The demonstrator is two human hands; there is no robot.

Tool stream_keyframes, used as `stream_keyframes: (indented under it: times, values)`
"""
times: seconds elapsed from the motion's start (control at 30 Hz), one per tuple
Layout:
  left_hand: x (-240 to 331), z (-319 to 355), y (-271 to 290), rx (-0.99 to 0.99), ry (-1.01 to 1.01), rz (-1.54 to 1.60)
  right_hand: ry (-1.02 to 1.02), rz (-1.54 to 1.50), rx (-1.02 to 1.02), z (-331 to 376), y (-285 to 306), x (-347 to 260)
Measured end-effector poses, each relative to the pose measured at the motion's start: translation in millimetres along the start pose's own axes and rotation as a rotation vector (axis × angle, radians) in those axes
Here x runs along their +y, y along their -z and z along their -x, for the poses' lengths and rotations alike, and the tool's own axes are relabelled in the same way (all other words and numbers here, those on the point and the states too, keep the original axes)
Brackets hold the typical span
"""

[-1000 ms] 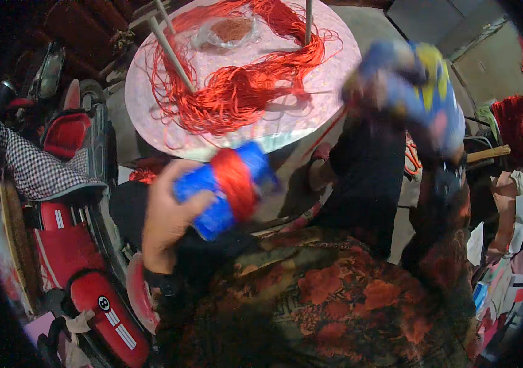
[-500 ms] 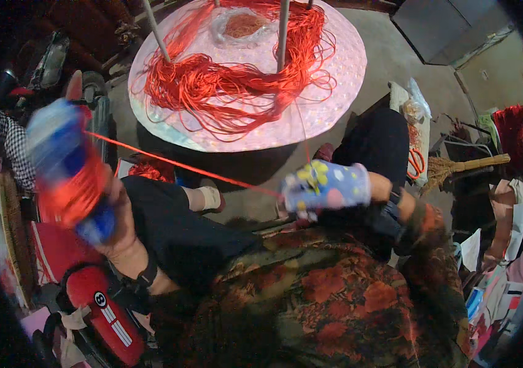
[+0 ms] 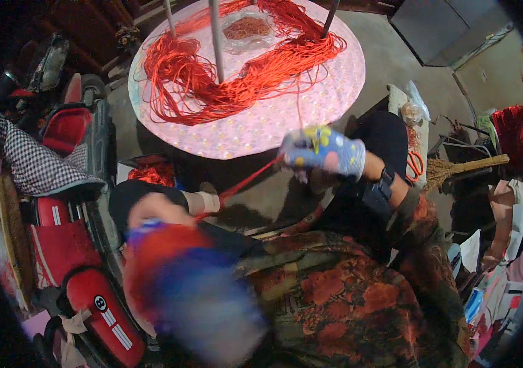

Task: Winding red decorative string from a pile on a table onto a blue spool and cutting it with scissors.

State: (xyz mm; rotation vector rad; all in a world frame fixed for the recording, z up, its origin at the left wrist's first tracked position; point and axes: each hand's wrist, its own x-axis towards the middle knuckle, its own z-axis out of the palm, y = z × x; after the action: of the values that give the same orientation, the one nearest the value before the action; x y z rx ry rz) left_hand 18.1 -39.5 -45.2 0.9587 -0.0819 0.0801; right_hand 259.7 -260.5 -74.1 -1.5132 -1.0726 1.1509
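My left hand (image 3: pixel 158 210), smeared by motion, is wrapped round a blue and whitish spool (image 3: pixel 212 294) low in front of my body. Red cord is wound about the spool's middle; blur hides its exact shape. A length of red cord (image 3: pixel 246 181) runs from there up to my right hand (image 3: pixel 323 152). That hand wears a blue glove with coloured dots, its fingers closed round the cord. From the glove a thin strand climbs to the big loose skein of red cord (image 3: pixel 237 92), which lies round upright posts (image 3: pixel 216 49) on the round table.
The round table (image 3: pixel 212 144) has a pink patterned cover, and a clear bag of reddish bits (image 3: pixel 247 30) lies inside the skein. On the right are orange-handled scissors (image 3: pixel 415 167) and a straw broom (image 3: pixel 458 168). A red ride-on toy (image 3: pixel 102 313) stands at left.
My left hand has swung the spool from the upper left down toward my lap. The glove has risen slightly. Posts and skein on the table have turned, and the cord now hangs slacker.
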Motion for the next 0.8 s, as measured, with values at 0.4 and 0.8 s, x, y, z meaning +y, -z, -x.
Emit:
stream_keyframes:
  times: [0.4, 0.8]
  values:
    - [-82, 12, 29, 0.237, 0.395, -0.675, 0.215, 0.473, -0.132, -18, -43, -6]
    - [-88, 62, 99, 0.676, -0.554, 0.113, 0.226, 0.505, -0.125, 12, -45, 111]
